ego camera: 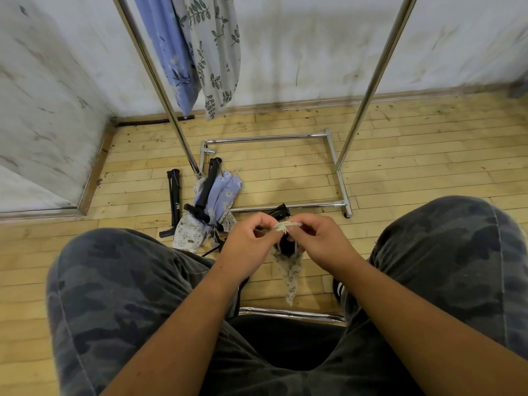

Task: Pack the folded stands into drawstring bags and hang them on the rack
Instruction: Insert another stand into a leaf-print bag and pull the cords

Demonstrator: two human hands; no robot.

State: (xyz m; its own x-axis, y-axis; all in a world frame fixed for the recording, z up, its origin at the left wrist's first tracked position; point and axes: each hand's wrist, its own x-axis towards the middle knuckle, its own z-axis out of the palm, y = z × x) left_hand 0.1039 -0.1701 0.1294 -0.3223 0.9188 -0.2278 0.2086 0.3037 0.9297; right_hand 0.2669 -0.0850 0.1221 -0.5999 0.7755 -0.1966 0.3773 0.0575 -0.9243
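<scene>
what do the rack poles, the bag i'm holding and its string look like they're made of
Rack poles: metal, likely chromed steel, judging by the bright mirror shine. Bag: thin woven fabric, probably cotton, matt with a small print; it hangs limp and creased. Drawstring: pale twisted cord, perhaps cotton or jute, with frayed, fibrous ends.

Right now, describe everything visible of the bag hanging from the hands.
The bag is pale printed cloth. It hangs mouth up and narrows to a limp tip. Something black, likely a folded stand, shows in its gathered mouth. Its frayed cord rises to the left hand and right hand, which both pinch it.
</scene>
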